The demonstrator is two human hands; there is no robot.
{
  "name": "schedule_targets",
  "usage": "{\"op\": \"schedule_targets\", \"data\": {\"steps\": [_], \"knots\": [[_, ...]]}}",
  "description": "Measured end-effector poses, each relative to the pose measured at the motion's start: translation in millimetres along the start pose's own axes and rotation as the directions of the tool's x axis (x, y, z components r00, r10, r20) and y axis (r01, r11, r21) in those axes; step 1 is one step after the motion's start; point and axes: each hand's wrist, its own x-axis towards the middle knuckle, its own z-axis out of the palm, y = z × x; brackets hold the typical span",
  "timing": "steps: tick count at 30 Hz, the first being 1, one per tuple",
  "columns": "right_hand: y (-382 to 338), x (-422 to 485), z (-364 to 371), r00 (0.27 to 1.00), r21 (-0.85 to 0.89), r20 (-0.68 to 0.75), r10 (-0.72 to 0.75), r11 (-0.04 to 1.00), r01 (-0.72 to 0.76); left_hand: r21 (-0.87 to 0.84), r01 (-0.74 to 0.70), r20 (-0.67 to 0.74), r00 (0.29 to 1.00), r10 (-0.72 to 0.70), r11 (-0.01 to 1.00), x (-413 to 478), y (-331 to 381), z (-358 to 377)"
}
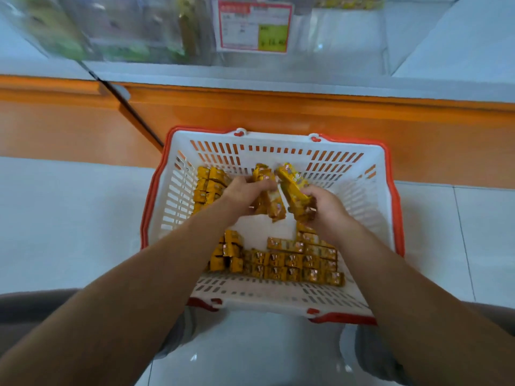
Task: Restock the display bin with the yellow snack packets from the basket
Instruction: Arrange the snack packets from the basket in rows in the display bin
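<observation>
Yellow snack packets (289, 260) in white basket (278, 151); left hand (245, 196) fingers grip some; right hand (326, 210) fingers grip others

Packets (293, 185) in left hand (244, 196), right hand (328, 210)

Pale glossy floor tiles (69, 218) left of the left hand (241, 195) and right of the right hand (327, 208). Orange counter base (278, 118) beyond both hands, grey ledge (278, 79) on top. Blurred red-bordered price label (255, 26) farther beyond.
</observation>
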Motion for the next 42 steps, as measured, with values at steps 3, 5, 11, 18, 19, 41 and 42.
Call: {"op": "schedule_targets", "data": {"steps": [3, 5, 11, 18, 19, 41, 42], "knots": [[-15.2, -29.4, 18.8, 0.997, 0.156, 0.059, -0.041, 0.987, 0.031, -0.172, -0.042, 0.047, 0.998, 0.050, 0.984, -33.7, 19.7, 5.7], [-31.9, -53.6, 28.1, 0.991, 0.136, 0.103, -0.079, 0.989, 0.065, -0.192, -0.082, 0.001, 0.997, 0.083, 0.978, -59.0, 35.1, 6.1], [-94.6, -148.4, 32.6, 0.933, -0.010, 0.300, -0.200, 0.977, 0.212, -0.126, -0.313, -0.135, 0.946, 0.296, 0.941, -159.3, 94.0, -13.7], [-133.5, -231.0, 27.6, 0.827, -0.002, 0.388, -0.407, 0.897, 0.443, -0.207, -0.527, -0.161, 0.850, 0.502, 0.824, -245.9, 120.8, -22.3], [-134.1, -234.7, 30.0, 0.820, 0.019, 0.375, -0.433, 0.888, 0.460, -0.201, -0.543, -0.196, 0.838, 0.510, 0.815, -249.6, 121.4, -21.6], [-206.8, -217.7, 51.1, 0.761, 0.041, 0.309, -0.571, 0.807, 0.589, -0.337, -0.479, -0.009, 0.863, 0.506, 0.811, -230.2, 181.9, -62.5], [-215.9, -215.3, 53.9, 0.761, 0.031, 0.262, -0.593, 0.794, 0.607, -0.333, -0.493, -0.028, 0.857, 0.514, 0.804, -230.6, 185.8, -68.0]]}}
